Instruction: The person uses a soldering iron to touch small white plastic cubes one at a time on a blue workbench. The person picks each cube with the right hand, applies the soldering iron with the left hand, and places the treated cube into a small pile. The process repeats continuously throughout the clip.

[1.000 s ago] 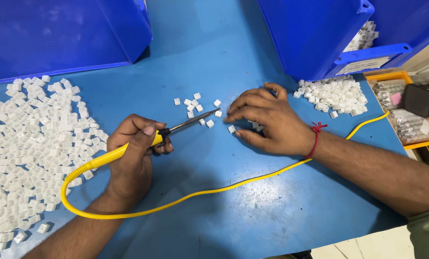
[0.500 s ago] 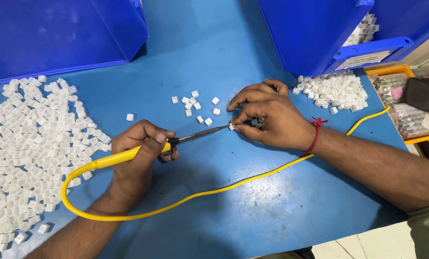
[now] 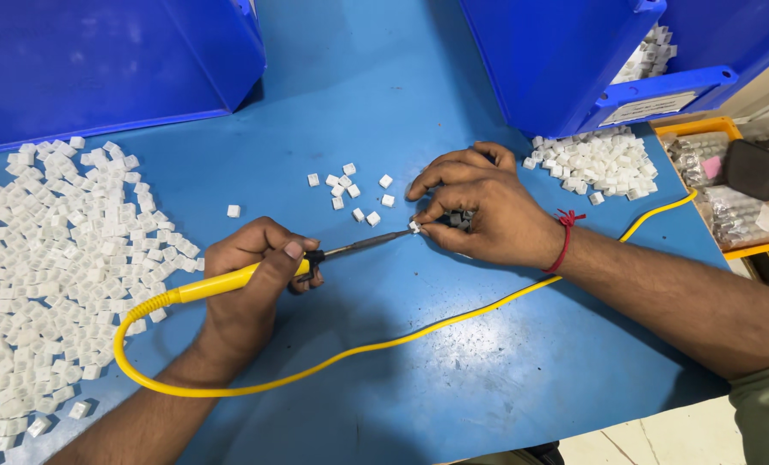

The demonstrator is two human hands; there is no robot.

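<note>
My left hand (image 3: 251, 280) grips a yellow-handled soldering iron (image 3: 229, 280), whose metal tip reaches right to a small white square part (image 3: 414, 227). That part is pinched between the thumb and fingers of my right hand (image 3: 479, 207), which rests on the blue table (image 3: 453, 370) and also covers some dark bits under the palm. A red thread is tied around the right wrist. A few loose white parts (image 3: 354, 191) lie just left of the right hand. The iron's yellow cord (image 3: 358, 349) loops across the table in front of me.
A large spread of white parts (image 3: 53, 275) covers the table's left side, and a smaller heap (image 3: 604, 164) lies at the right. Blue bins (image 3: 100, 60) stand at the back left and back right (image 3: 556, 60). A yellow tray (image 3: 728, 189) with bagged items sits far right.
The iron's tip has swung from the loose parts onto the part in my right hand. One white part now lies apart further left. The view has shifted slightly.
</note>
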